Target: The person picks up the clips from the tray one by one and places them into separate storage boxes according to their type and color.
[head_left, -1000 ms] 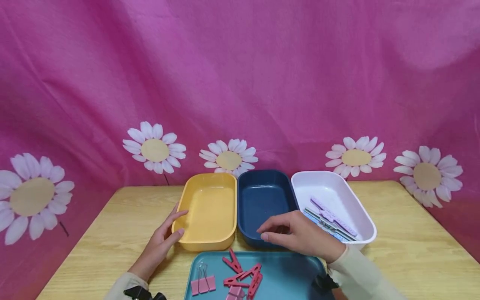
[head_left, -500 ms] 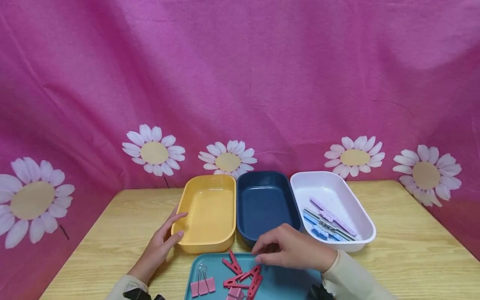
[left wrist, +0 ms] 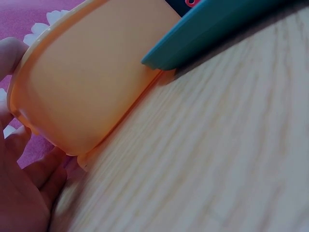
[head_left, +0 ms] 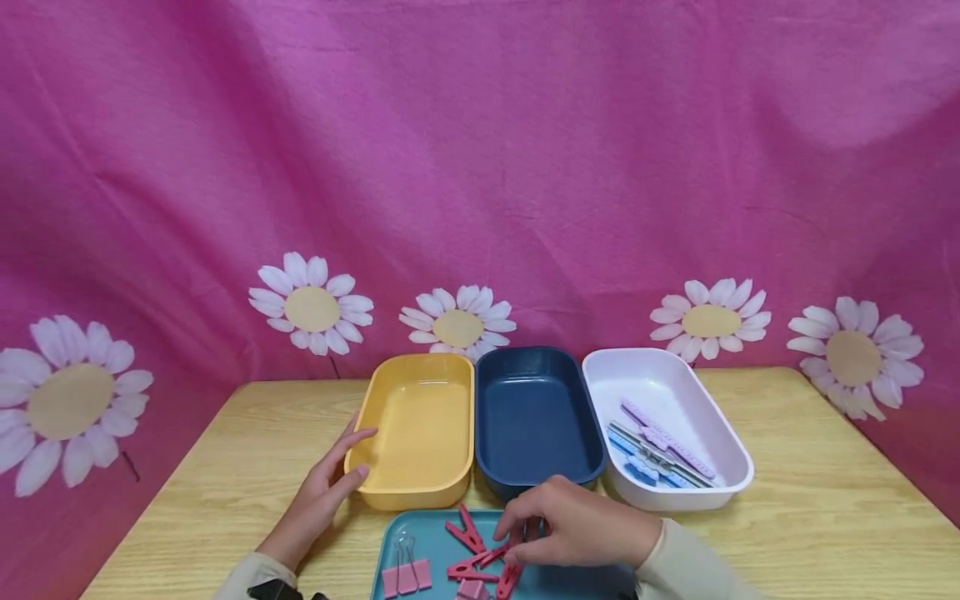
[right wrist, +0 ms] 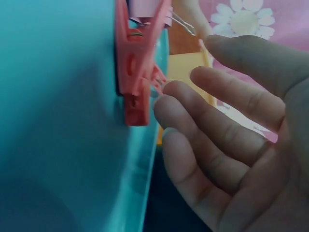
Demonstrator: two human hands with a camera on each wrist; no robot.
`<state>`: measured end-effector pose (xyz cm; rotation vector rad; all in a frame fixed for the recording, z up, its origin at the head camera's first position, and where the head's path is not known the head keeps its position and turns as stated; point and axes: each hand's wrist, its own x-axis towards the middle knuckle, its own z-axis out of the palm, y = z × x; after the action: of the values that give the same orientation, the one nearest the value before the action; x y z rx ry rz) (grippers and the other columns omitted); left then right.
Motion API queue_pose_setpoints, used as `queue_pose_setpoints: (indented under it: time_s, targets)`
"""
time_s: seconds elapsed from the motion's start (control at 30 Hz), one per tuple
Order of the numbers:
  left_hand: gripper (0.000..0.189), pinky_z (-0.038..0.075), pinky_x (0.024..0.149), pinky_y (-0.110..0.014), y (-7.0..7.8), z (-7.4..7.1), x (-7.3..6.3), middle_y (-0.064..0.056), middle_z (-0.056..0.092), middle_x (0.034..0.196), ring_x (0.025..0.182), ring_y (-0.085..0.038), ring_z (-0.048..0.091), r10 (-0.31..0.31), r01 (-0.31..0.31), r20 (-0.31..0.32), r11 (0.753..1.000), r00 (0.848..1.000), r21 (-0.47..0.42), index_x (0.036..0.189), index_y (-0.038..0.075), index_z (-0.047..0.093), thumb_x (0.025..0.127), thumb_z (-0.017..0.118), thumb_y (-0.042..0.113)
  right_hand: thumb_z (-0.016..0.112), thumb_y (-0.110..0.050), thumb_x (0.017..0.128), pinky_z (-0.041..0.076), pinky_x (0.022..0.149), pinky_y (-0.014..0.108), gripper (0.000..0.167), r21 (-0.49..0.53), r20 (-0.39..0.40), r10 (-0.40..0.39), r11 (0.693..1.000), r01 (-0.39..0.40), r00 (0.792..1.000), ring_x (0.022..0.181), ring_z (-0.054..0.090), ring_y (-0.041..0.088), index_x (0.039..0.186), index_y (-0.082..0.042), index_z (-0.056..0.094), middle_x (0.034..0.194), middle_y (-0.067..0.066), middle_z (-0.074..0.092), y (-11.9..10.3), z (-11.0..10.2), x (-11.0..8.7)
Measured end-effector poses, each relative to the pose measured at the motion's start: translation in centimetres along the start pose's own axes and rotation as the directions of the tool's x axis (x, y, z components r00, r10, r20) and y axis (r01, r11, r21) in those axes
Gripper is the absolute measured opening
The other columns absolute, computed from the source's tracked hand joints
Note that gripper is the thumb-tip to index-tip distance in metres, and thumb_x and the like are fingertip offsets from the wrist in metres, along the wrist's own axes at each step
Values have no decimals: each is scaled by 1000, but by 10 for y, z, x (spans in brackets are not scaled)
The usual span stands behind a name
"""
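Note:
My left hand [head_left: 318, 500] holds the near left corner of the yellow bin [head_left: 412, 497], with a finger over the rim and others along the outer wall, as the left wrist view shows. My right hand [head_left: 573, 527] is over the teal tray [head_left: 435, 533], its fingers loosely bent beside a red clothespin [right wrist: 133, 72]. In the right wrist view nothing is between those fingers. Several red clothespins [head_left: 467, 533] lie in a cluster on the tray, partly hidden by the right hand. A pink binder clip [head_left: 407, 577] sits at the tray's left, another [head_left: 472, 590] among the clothespins.
A navy bin [head_left: 536, 417] stands between the yellow bin and a white bin [head_left: 675, 500]. Purple and blue ruler-like strips [head_left: 660, 442] lie in the white one. The bins stand on a wooden table [head_left: 202, 483], behind the tray. A pink flowered cloth [head_left: 480, 167] hangs behind.
My right hand has come down and toward me from over the navy bin to the clothespins on the tray. My left hand stays at the yellow bin.

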<state>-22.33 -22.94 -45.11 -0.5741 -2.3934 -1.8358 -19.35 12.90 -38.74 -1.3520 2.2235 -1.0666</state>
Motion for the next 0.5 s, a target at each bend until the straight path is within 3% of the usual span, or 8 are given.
queue_pose_setpoints:
  time_s: [0.5]
  targets:
    - [43, 25, 101, -6, 2, 1, 0, -9, 7, 162, 146, -32, 5, -15, 15, -1, 1000, 1000, -2, 141, 9, 45, 99, 53, 15, 69, -27, 89, 53, 67, 19, 19, -2, 41, 60, 998, -60, 997, 76, 58, -3, 106, -18, 72, 90, -15, 65, 5, 6, 1]
